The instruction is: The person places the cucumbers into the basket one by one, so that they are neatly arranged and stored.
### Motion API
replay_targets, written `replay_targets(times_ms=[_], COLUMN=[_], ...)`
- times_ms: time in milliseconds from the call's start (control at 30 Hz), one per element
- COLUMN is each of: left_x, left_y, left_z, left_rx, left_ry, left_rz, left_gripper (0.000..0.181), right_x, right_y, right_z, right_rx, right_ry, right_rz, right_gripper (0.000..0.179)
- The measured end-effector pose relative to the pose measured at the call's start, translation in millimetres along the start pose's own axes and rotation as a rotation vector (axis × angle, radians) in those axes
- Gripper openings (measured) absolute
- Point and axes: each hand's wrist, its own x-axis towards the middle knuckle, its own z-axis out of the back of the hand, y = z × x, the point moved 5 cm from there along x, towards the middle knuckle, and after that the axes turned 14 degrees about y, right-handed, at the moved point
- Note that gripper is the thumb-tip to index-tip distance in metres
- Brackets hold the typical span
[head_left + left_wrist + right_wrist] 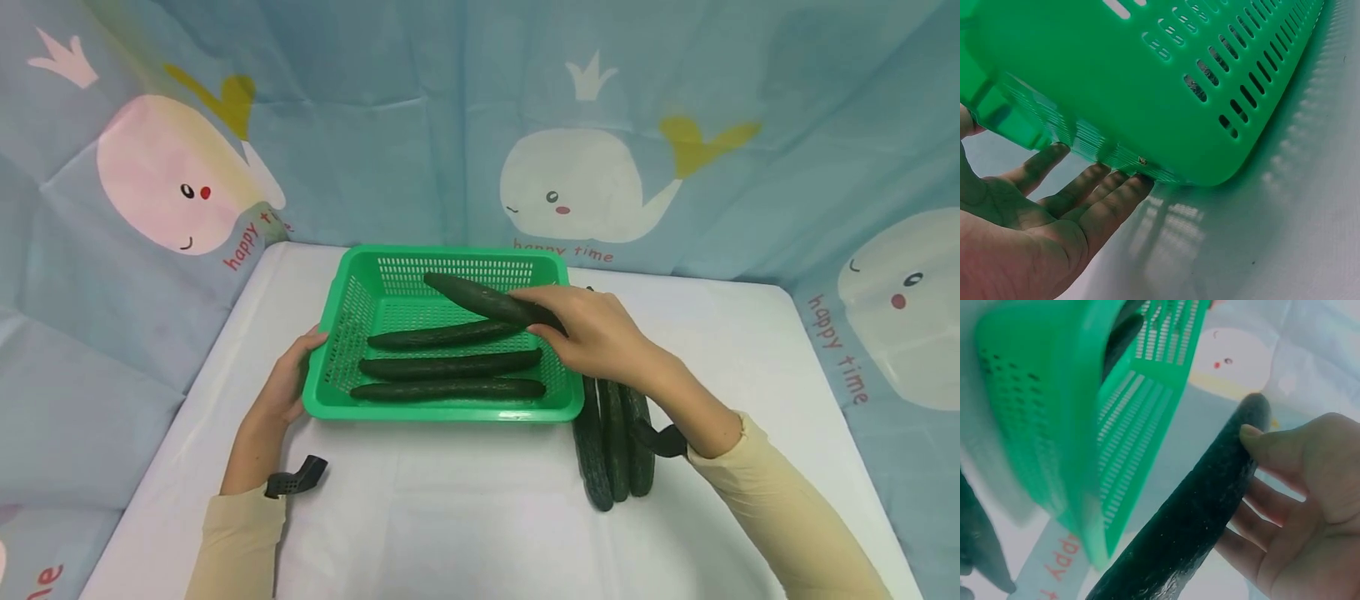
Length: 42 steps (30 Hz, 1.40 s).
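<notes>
A green plastic basket (447, 413) holds three cucumbers lying lengthwise, among them a front cucumber (448, 390). My left hand (288, 377) holds the basket's left side, its thumb by the rim and its fingers against the outer wall (1110, 125). Above the basket's right half, my right hand (596, 329) grips another cucumber (480, 300) near one end. That cucumber slants, its free end pointing left over the basket; in the right wrist view the thumb presses on the dark skin of the held cucumber (1191, 512).
Several cucumbers (615, 450) lie side by side on the white tabletop (465, 517), right of the basket and partly under my right forearm. A blue curtain (360, 167) with printed whales hangs behind and at both sides of the table.
</notes>
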Motion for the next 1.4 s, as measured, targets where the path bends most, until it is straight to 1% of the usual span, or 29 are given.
replay_targets(times_ms=[200,333,433,567,667,767,833,933,1133,1267,1400], left_x=[3.1,2.5,0.6,-5.1,-7.5,-4.1,-0.8,2.8,2.1,1.2,0.2], left_y=[-0.4,-2.8,-6.8,-13.7,-17.8,-18.3,-16.7,-11.8,-3.2,-2.0,-1.4], left_z=[-3.2,-3.4,-1.5,4.9,8.3,7.4,5.3,2.3,-0.9,-1.5,-2.0], left_rx=[-0.007,0.004,0.015,0.021,0.018,0.016,0.012,0.004,-0.002,-0.018,-0.019], left_ry=[-0.011,-0.037,-0.059,-0.087,-0.078,-0.042,-0.023,-0.001,0.013,0.025,0.041], left_rz=[-0.011,-0.008,-0.007,-0.027,-0.046,-0.047,-0.045,-0.033,-0.016,-0.025,-0.019], left_gripper=[0.071,0.072,0.072,0.072,0.072,0.072,0.072,0.072,0.071,0.069,0.069], right_x=[16.6,29.8,41.7,60.1,71.2,76.0,77.3,78.4,82.6,84.2,83.7], right_y=[12,20,25,34,38,38,38,36,35,37,39], right_z=[1,2,3,1,-1,-3,-4,-8,-21,-25,-30], right_rx=[-0.033,-0.041,-0.034,-0.034,-0.059,-0.086,-0.092,-0.09,-0.089,-0.094,-0.098], right_ry=[0.06,0.097,0.129,0.171,0.183,0.185,0.189,0.216,0.267,0.282,0.313], right_rz=[0.037,0.074,0.089,0.113,0.125,0.11,0.1,0.085,0.068,0.056,0.037], right_gripper=[0.046,0.045,0.044,0.044,0.044,0.043,0.044,0.044,0.044,0.044,0.044])
